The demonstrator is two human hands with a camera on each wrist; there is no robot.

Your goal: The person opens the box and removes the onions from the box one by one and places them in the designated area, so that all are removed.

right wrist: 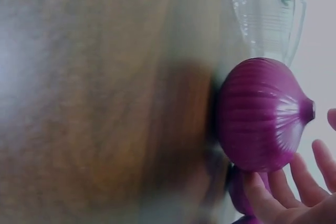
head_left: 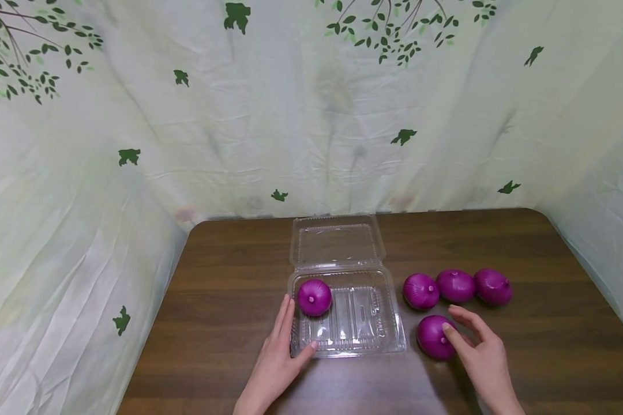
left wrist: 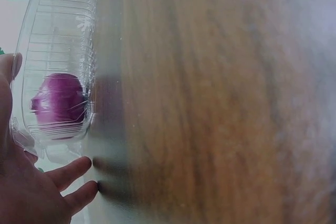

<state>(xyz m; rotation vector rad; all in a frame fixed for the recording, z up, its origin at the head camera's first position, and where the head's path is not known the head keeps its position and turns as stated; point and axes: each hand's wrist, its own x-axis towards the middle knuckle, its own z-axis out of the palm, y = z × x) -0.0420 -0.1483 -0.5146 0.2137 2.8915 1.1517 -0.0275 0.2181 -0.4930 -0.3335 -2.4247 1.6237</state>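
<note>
A clear plastic clamshell box (head_left: 348,346) lies with its lid (head_left: 337,242) folded back behind it. One purple onion (head_left: 314,298) sits in its left back part. My left hand (head_left: 275,360) rests at the box's front left corner, fingers along the left side and thumb at the front edge. To the right of the box, my right hand (head_left: 481,353) is at another purple onion (head_left: 430,337) on the table. In the right wrist view its fingers touch that onion (right wrist: 257,114) from one side, while the thumb (right wrist: 332,118) stands off it.
Three more purple onions, a left one (head_left: 420,291), a middle one (head_left: 456,286) and a right one (head_left: 493,287), stand in a row behind the right hand. The brown wooden table (head_left: 228,276) meets a leaf-printed cloth (head_left: 332,144) at the back.
</note>
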